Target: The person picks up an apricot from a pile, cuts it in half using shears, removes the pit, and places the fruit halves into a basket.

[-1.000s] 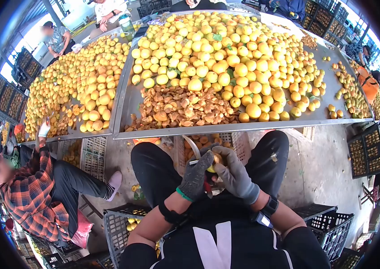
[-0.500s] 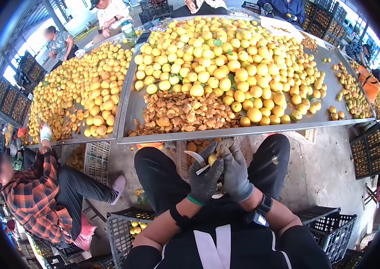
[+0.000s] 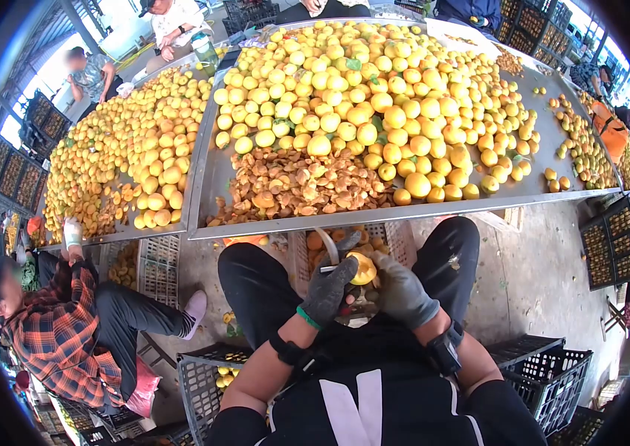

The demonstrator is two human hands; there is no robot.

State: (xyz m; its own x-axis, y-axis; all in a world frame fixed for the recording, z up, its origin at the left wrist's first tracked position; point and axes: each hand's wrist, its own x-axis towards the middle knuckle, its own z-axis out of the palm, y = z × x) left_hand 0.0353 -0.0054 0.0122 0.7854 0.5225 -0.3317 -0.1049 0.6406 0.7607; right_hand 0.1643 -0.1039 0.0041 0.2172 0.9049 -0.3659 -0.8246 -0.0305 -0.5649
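Between my gloved hands, above the crate at my knees, is a cut apricot (image 3: pixel 363 269), its yellow inside facing up. My left hand (image 3: pixel 326 292), in a dark grey glove, is closed round a knife (image 3: pixel 328 245) with a pale curved blade pointing away from me. The left thumb lies against the apricot's near left edge. My right hand (image 3: pixel 406 291), in a lighter grey glove, has its fingers bent at the apricot's right side; its fingertips are partly hidden. Below my hands sits the crate (image 3: pixel 402 244), with orange fruit pieces inside.
A metal-edged table (image 3: pixel 404 213) ahead bears a large heap of apricots (image 3: pixel 374 97) and a pile of brownish-orange pieces (image 3: pixel 307 182). A person in a plaid shirt (image 3: pixel 58 327) sits at left. Black crates (image 3: pixel 553 386) stand beside me; a bottle (image 3: pixel 204 50) stands at the back.
The apricot has turned to show its cut inside. My right hand has shifted right and down, away from the left. The knife blade now points more forward.
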